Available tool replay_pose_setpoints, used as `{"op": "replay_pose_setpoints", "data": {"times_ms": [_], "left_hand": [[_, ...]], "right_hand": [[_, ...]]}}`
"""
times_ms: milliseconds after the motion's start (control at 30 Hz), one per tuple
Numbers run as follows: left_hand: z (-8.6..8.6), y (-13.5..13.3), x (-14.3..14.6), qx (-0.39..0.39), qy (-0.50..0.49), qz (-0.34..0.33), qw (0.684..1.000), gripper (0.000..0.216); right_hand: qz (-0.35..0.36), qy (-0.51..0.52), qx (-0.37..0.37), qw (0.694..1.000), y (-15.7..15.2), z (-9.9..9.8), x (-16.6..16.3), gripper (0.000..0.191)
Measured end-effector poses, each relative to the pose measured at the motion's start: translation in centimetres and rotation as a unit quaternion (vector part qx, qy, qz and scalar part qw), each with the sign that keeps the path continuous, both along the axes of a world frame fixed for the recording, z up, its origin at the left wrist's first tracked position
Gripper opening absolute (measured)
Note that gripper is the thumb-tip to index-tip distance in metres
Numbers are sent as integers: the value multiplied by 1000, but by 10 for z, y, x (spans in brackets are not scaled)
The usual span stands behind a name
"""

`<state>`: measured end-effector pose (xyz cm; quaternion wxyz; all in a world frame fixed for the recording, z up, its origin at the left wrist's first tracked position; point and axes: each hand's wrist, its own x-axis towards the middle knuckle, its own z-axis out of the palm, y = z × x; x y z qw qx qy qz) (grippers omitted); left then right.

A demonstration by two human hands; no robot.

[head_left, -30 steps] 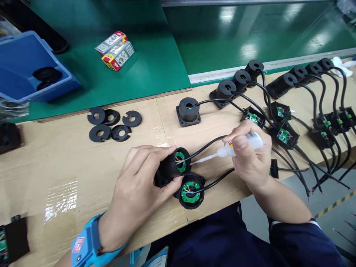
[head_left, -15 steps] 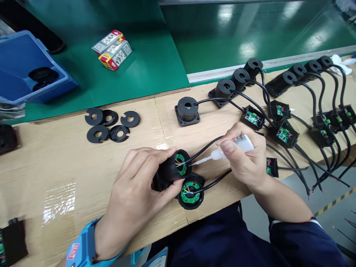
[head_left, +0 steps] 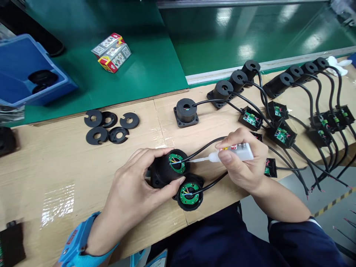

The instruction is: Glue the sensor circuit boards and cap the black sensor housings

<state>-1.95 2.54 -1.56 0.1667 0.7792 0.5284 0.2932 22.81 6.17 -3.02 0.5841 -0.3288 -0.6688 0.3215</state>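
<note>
My left hand [head_left: 133, 185] grips a black round housing [head_left: 167, 171], tilted so its open end with a green circuit board [head_left: 177, 163] and coloured wires faces right. My right hand [head_left: 244, 163] is closed round a small white glue bottle [head_left: 236, 152]. The bottle's thin nozzle points left and its tip sits at the rim of the green board. A second black housing [head_left: 190, 193] with a green board lies flat on the table just below, and black cables [head_left: 205, 146] run right from both.
Several black notched discs [head_left: 109, 126] lie at the left of the cardboard-covered bench. A finished housing [head_left: 185, 111] and a row of more housings [head_left: 239, 79] with cabled boxes [head_left: 280, 133] fill the right. A blue bin [head_left: 25, 74] and a small printed carton [head_left: 111, 52] sit on the green mat.
The housing has turned a little in my left hand, so the green board faces up more. The bottle has levelled out and shifted slightly left, its nozzle still at the board's rim.
</note>
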Motion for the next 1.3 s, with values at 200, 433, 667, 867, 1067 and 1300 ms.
{"op": "replay_pose_setpoints", "data": {"times_ms": [200,433,667,867,1067,1300], "left_hand": [[-9,5,-2,-36,-19,-22,999,52],[-23,8,6,-165,-119,-62,977,56],[-23,7,9,-185,-135,-68,971,57],[-22,7,10,-183,-139,-68,971,56],[-23,7,9,-167,-116,-62,977,58],[-24,10,10,-137,-87,-52,985,57]], "right_hand": [[12,143,-78,987,10,-11,-3,28],[24,90,-47,995,11,-4,-15,19],[46,48,-32,997,12,3,-19,19],[66,65,-34,995,13,3,-18,15],[39,42,-31,998,14,-1,-20,20],[16,45,-48,998,13,-1,-19,20]]}}
